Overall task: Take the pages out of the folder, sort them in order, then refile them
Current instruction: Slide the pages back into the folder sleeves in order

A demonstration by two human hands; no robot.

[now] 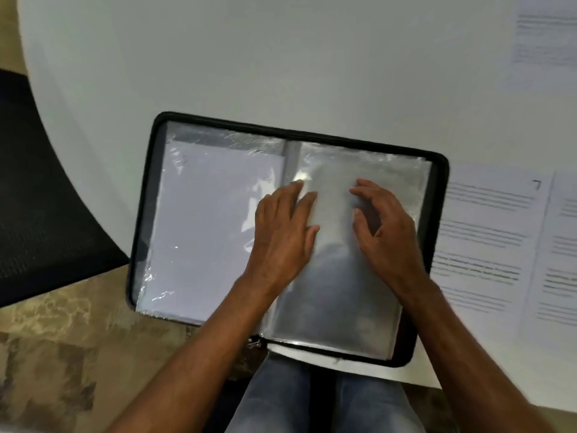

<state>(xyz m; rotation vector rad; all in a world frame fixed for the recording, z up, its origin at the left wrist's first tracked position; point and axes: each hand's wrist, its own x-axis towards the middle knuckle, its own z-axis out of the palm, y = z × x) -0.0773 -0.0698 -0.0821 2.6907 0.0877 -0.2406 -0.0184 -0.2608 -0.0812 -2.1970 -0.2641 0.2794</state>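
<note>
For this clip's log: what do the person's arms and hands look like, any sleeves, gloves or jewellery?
Both forearms are bare to the frame's edge, with no sleeves in view. The left hand and right hand wear no gloves, and no rings, watch or bracelets show. Blue jeans cover the lap below.

No words can be read anywhere. The sheet (pixel 487 235) on the worktop (pixel 281 57), just right of the right hand's fingers (pixel 362 190), carries blocks of printed lines, all too blurred to make out; one small dark mark sits at its upper right corner, perhaps a "7", though this cannot be told for sure. The next sheet (pixel 562 254) further right and the far sheet (pixel 546 35) well beyond the fingers show the same smeared lines. The page (pixel 203 220) left of the left hand's fingers (pixel 299 195) shows no print.
</note>
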